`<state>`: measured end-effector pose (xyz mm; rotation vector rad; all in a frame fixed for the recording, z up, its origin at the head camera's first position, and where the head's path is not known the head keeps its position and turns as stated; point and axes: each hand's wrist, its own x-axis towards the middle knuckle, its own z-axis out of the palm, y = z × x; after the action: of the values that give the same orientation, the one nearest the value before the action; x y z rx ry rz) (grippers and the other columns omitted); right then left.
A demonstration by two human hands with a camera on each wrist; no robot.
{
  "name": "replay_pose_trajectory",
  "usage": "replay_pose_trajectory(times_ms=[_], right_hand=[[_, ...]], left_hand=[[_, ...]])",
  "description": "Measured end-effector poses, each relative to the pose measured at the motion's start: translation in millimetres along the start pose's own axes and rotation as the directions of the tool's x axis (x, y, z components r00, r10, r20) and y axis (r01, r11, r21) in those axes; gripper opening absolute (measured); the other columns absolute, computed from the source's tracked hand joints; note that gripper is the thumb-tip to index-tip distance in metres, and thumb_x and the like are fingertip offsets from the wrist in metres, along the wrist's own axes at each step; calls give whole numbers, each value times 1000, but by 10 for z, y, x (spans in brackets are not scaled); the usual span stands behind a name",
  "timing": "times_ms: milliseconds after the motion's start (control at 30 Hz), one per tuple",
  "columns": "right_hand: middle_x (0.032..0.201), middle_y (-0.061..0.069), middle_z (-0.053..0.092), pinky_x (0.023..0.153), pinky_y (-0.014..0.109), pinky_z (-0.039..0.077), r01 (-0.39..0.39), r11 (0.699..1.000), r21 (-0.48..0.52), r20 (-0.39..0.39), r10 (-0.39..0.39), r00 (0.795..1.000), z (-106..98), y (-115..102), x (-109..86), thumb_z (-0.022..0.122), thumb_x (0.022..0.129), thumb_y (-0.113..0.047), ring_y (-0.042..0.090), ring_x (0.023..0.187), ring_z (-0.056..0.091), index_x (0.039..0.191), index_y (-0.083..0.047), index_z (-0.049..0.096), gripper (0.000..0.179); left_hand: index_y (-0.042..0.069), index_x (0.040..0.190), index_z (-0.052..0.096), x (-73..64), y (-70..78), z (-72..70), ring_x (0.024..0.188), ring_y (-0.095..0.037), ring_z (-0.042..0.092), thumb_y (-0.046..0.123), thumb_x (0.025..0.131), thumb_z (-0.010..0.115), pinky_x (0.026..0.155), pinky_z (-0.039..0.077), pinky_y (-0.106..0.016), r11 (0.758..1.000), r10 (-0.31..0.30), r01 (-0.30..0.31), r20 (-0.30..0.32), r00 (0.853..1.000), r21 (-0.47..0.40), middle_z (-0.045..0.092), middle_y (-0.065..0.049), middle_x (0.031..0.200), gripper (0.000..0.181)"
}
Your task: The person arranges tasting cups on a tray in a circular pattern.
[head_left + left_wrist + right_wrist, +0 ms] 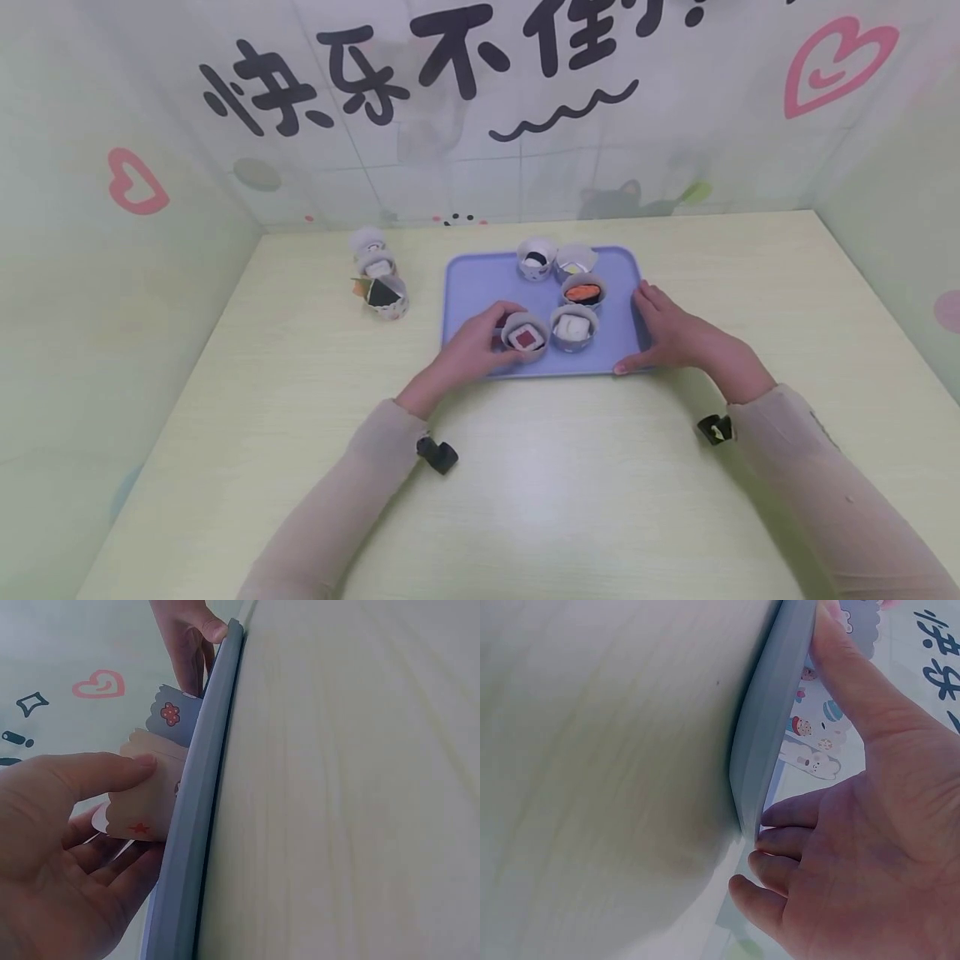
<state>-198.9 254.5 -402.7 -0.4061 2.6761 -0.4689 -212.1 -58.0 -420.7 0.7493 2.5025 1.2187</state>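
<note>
Tray [487, 287], one, blue, rimmed; lying flat on the pale tabletop [525, 483].

Left hand [474, 340]: fingers and thumb curled about the sides of the red cup [525, 337], gripping it. This cup holds a white square piece with a red centre and is at the tray's near side, about midway along.

Right hand [667, 329]: fingers extended, laid against the tray's right edge; thumb apart from them, at the near right corner. No cup in its grasp.

Further cups at the tray, four. White cup [573, 327], just right of the red one, with a white piece inside. Orange cup [584, 292], close behind it. Yellow cup [575, 265], behind that, contents mostly hidden by its wall. Black cup [536, 259], beside the yellow at the far edge, its piece white with a dark top.

Off the tray, to its left, three cups in a close line: front cup [386, 298], with a black triangular piece; middle cup [377, 266], whitish contents; rear cup [368, 241], contents hard to make out.
</note>
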Motion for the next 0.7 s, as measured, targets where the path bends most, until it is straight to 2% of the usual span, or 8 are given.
replay_pose_trajectory(times_ms=[333, 700], right_hand=[[160, 39, -1, 123, 64, 14, -5, 1000, 4, 6, 5, 1000, -14, -10, 3, 83, 72, -56, 53, 149, 2, 152, 16, 4, 134], [160, 39, -3, 123, 65, 12, 1, 1000, 26, 11, -1, 1000, -18, -5, -3, 83, 72, -56, 53, 149, 0, 152, 17, 4, 134]], left_hand=[[6, 138, 48, 34, -3, 27, 128, -27, 58, 16, 86, 78, 111, 48, -39, 1000, 0, 0, 10, 1000, 2, 59, -11, 136, 61], [8, 139, 48, 13, 25, 40, 125, -26, 59, 19, 87, 78, 110, 49, -38, 1000, 6, -6, 18, 1000, 1, 61, -10, 134, 61]])
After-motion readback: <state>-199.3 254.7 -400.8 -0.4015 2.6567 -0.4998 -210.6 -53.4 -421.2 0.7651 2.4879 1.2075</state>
